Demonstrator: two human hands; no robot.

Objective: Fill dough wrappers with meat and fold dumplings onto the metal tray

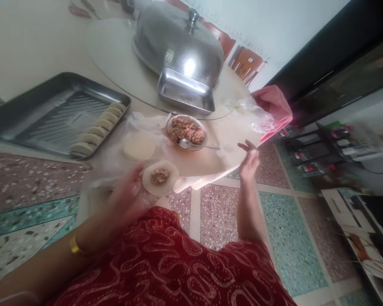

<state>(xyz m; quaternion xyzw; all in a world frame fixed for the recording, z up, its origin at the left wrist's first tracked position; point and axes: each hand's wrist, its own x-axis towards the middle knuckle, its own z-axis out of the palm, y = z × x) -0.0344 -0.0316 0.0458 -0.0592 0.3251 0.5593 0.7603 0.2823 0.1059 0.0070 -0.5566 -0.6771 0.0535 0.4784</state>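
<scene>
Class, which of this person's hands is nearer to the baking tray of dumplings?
Left. The left hand, holding a filling-topped wrapper, is right of the baking tray, toward the body; the right hand is much farther right, past the filling bowl.

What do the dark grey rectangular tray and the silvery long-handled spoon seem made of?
The tray is probably metal with a dull sheen, judging by soft reflections along its walls. The spoon looks like smooth metal, perhaps stainless steel; its head gleams.

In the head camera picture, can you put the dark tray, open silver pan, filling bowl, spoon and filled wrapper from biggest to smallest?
1. Dark tray
2. Open silver pan
3. Filling bowl and filled wrapper, too alike to rank
4. Spoon
</scene>
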